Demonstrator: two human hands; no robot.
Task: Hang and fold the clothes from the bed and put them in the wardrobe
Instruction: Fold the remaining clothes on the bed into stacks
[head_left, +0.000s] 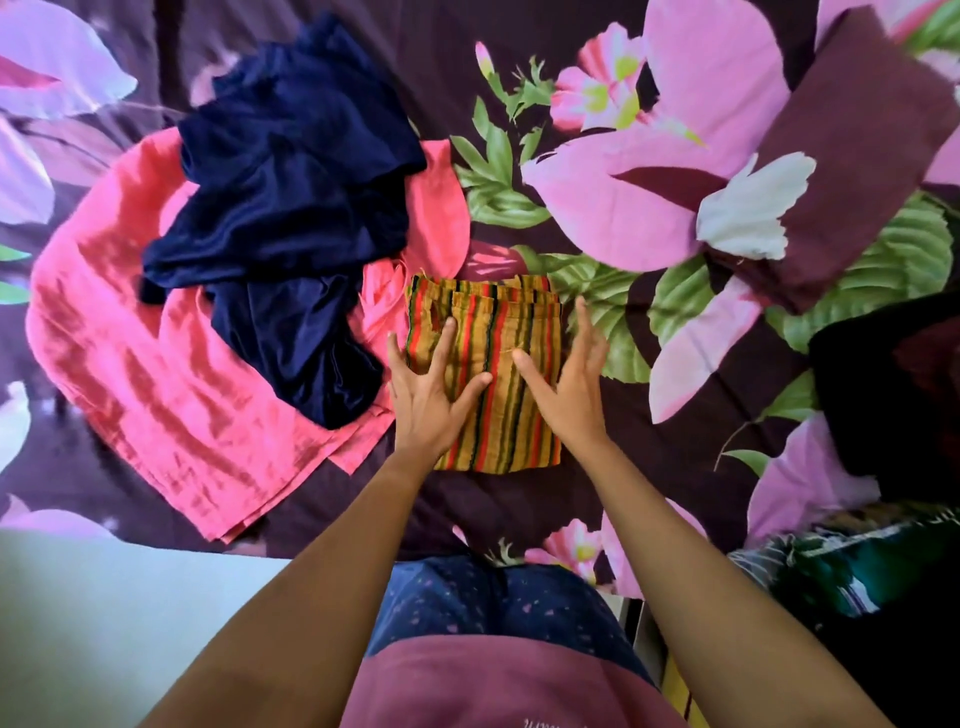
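Note:
A folded garment with yellow, red and green stripes (506, 332) lies on the flowered bed sheet (649, 441) in front of me. My left hand (428, 392) presses flat on its left half with the fingers spread. My right hand (569, 382) rests on its right edge, fingers straight and spread. Left of it a crumpled navy garment (291, 208) lies on top of a spread pink garment (135, 353). The wardrobe is not in view.
A maroon pillow (852, 145) lies at the upper right of the bed. Dark cloth (883, 395) sits at the bed's right edge, above a striped dark item (841, 566). A pale floor (104, 613) shows at the lower left.

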